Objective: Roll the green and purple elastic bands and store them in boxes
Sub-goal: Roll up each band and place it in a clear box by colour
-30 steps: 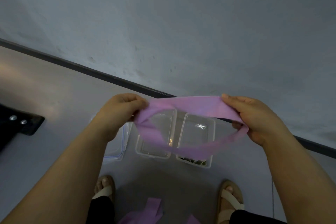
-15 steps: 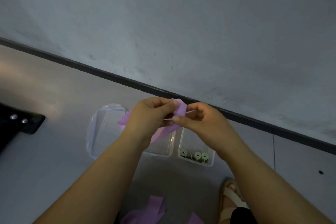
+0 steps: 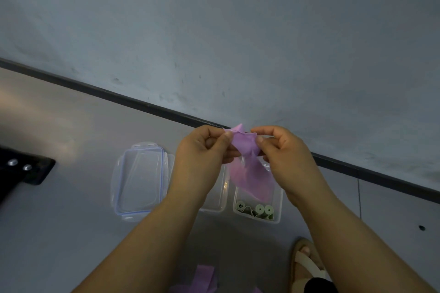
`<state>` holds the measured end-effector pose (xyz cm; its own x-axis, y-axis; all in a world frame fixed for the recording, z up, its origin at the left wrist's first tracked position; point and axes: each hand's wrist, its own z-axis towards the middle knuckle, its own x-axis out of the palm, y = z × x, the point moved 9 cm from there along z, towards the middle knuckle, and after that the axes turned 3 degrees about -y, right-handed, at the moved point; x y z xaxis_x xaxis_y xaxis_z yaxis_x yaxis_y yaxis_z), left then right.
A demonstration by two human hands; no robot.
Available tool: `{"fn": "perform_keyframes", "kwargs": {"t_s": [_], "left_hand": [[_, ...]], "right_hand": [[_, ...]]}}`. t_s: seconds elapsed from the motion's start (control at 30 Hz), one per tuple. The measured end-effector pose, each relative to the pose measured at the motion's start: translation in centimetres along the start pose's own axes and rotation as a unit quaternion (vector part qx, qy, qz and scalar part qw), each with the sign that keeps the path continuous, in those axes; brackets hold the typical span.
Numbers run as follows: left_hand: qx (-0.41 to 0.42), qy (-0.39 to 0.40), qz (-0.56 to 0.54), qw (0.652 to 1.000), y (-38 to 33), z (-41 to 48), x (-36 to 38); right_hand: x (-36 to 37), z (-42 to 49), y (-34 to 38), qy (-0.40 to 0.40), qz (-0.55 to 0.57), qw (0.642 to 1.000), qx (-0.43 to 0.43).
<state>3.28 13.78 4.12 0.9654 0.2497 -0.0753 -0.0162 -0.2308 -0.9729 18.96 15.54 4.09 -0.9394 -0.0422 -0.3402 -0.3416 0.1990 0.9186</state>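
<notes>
**Desk:** Stock check. Hands first?

**Me:** Left hand [image 3: 200, 152]: thumb and fingers pinching the top end of the purple band [image 3: 246, 150]. Right hand [image 3: 283, 150]: pinching the same end, just beside the left. Neither is free.

**Desk:** Band location?

**Me:** In the air, above the boxes. Its loose tail hangs down in front of the clear box [image 3: 278, 217]. I see no coil formed yet.

**Desk:** Items done?

**Me:** Three green rolls [image 3: 258, 209], in that clear box. Second box [image 3: 214, 208] beside it: mostly behind my left wrist, and the part showing holds nothing. Lid [image 3: 140, 181]: flat on the floor [image 3: 59, 233], off.

**Desk:** Items left?

**Me:** This band, to roll and box. Loose purple bands [image 3: 204, 276] lie on the floor by my feet. No loose green is in view. My estimate: green may be finished, purple barely begun.
</notes>
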Motion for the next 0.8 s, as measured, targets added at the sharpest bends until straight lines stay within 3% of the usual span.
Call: {"fn": "perform_keyframes", "kwargs": {"t_s": [0.23, 0.43, 0.7, 0.8], "left_hand": [[0.011, 0.044, 0.006, 0.999, -0.4, -0.6, 1.1], [-0.029, 0.046, -0.054, 0.997, 0.0, -0.2, 0.7], [-0.142, 0.077, -0.193, 0.968, 1.5, -0.3, 1.7], [-0.134, 0.084, -0.191, 0.969, 1.2, -0.5, 1.9]], "right_hand": [[0.8, -0.5, -0.1, 0.014, 0.044, 0.997, 0.061], [-0.1, -0.5, 0.8, -0.026, -0.011, 1.0, -0.002], [0.5, -0.4, -1.3, -0.037, 0.148, 0.98, 0.128], [0.3, -0.3, -1.4, -0.042, 0.158, 0.977, 0.134]]}}
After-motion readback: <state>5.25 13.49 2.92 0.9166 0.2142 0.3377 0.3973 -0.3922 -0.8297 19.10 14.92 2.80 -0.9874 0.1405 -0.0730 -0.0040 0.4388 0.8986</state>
